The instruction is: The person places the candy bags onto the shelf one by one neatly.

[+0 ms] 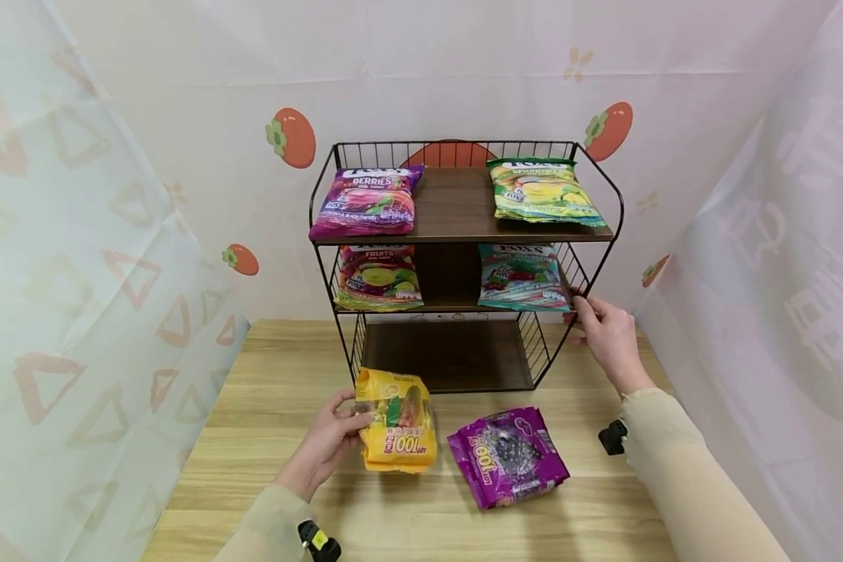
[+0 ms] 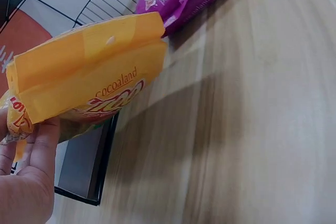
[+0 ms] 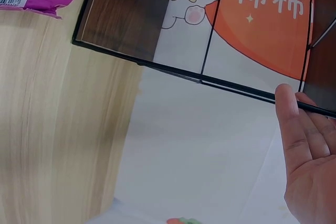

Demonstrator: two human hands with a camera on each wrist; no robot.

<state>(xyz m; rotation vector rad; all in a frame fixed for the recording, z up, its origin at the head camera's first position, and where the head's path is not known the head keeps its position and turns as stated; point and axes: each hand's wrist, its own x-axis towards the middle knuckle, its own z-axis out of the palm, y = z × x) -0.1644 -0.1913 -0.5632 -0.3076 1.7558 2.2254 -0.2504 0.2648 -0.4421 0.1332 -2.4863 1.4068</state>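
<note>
My left hand (image 1: 332,439) grips a yellow candy bag (image 1: 397,421) by its left side, and in the left wrist view the bag (image 2: 89,72) is tilted above the wooden table, casting a shadow. With the right hand (image 1: 610,337) I hold the right side post of a black wire shelf rack (image 1: 464,238) at middle-shelf height. In the right wrist view the thumb lies on one side of the thin black bar (image 3: 239,92), the other fingers behind it. A purple candy bag (image 1: 511,457) lies on the table in front of the rack, between my hands.
On the rack's top shelf sit a purple berries bag (image 1: 371,201) and a yellow-green bag (image 1: 544,191). The middle shelf holds a fruits bag (image 1: 379,278) and a teal mint bag (image 1: 523,278). Patterned cloth (image 1: 449,62) hangs behind and at both sides of the table (image 1: 281,367).
</note>
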